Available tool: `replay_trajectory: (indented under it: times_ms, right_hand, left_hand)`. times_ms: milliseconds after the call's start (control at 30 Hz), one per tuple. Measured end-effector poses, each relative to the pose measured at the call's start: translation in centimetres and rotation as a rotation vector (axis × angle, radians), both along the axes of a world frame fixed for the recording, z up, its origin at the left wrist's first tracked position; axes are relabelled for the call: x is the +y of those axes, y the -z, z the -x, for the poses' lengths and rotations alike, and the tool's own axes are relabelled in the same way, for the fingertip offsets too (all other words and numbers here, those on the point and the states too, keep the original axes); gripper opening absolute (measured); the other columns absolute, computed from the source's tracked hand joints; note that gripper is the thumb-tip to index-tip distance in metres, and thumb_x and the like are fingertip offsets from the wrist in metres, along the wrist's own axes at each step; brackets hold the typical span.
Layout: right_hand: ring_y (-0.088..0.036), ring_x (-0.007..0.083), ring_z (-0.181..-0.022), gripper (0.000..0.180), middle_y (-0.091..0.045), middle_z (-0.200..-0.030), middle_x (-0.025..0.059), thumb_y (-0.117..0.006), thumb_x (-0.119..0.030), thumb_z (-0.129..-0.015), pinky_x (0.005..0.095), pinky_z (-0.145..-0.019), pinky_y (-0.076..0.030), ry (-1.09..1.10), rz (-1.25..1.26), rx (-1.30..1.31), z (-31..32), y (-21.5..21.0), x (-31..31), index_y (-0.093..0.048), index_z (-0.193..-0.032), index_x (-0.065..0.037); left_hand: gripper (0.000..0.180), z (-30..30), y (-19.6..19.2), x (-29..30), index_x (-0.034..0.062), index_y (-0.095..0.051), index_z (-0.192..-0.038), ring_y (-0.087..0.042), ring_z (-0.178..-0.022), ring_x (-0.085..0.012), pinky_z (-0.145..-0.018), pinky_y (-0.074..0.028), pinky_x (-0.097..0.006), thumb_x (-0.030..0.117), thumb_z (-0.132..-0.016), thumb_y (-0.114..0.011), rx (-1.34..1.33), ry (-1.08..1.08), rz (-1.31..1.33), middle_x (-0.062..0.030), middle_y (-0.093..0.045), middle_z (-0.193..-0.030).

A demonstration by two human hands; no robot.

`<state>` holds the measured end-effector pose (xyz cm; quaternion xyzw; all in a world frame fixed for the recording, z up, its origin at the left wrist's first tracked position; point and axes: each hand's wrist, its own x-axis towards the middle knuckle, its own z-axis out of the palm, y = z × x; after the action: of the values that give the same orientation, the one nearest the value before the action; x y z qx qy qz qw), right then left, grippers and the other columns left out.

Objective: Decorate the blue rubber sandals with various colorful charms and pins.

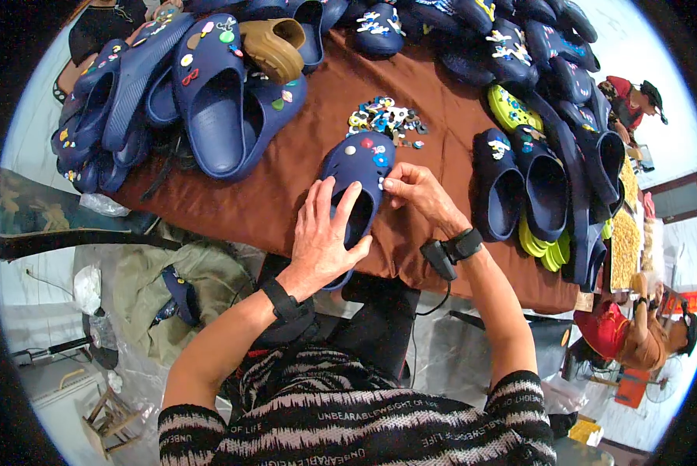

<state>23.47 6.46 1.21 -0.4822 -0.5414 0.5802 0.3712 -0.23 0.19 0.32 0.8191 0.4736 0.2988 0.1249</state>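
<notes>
- The left hand (327, 237) lies flat over the opening of a navy clog (356, 186), its fingers spread and pressing the shoe down on the brown-covered bench (286, 171).
- The right hand (414, 194) sits at the clog's right edge near the toe, its fingers pinched together; what they pinch is too small to tell.
- Small coloured charms already dot the clog's toe.
- A loose heap of charms (383, 118) lies on the cloth just beyond the toe.
- Piles of navy clogs (209, 101) crowd the bench to the left and right, with one tan clog (275, 46) among them.
</notes>
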Motion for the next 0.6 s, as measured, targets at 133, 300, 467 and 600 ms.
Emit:
replay_trajectory:
  times_ms: [133, 300, 467, 600]
  right_hand:
    - [-0.057, 0.0074, -0.065, 0.029, -0.060, -0.073, -0.0039, -0.073, -0.033, -0.095, 0.0237, -0.061, -0.048, -0.140, 0.127, -0.066, -1.1, 0.1, 1.1, -0.063, -0.081, -0.009]
    - [-0.058, 0.0075, -0.061, 0.042, -0.057, -0.067, -0.0047, -0.073, -0.045, -0.093, 0.0242, -0.057, -0.049, -0.267, 0.174, -0.216, -1.2, -1.0, 2.9, -0.060, -0.073, -0.011]
    - [-0.057, 0.0085, -0.056, 0.048, -0.055, -0.062, -0.0037, -0.075, -0.052, -0.090, 0.0232, -0.054, -0.049, -0.288, 0.196, -0.301, -1.4, -0.5, 3.1, -0.060, -0.069, -0.012]
    - [-0.059, 0.0092, -0.056, 0.047, -0.057, -0.064, -0.0023, -0.073, -0.054, -0.090, 0.0228, -0.056, -0.050, -0.227, 0.214, -0.247, -0.9, -0.2, 1.8, -0.062, -0.073, -0.012]
  left_hand:
    - [0.094, -0.1, 0.1, 0.1, 0.0133, -0.033, -0.154, -0.032, -0.141, -0.0463, -0.116, -0.033, -0.055, 0.032, -0.075, -0.080, 0.004, 0.002, -0.005, -0.0245, -0.032, -0.151]
    - [0.094, 0.0, 0.1, 0.2, 0.0123, -0.032, -0.154, -0.032, -0.141, -0.0466, -0.116, -0.032, -0.055, 0.031, -0.074, -0.080, 0.006, 0.009, 0.010, -0.0249, -0.032, -0.151]
    - [0.094, -0.1, -0.1, 0.2, 0.0114, -0.032, -0.154, -0.032, -0.141, -0.0466, -0.116, -0.032, -0.055, 0.030, -0.075, -0.079, -0.003, 0.011, 0.009, -0.0251, -0.032, -0.151]
    - [0.093, 0.0, -0.2, 0.0, 0.0121, -0.033, -0.154, -0.032, -0.141, -0.0466, -0.116, -0.032, -0.055, 0.030, -0.075, -0.079, 0.003, -0.011, 0.004, -0.0247, -0.032, -0.151]
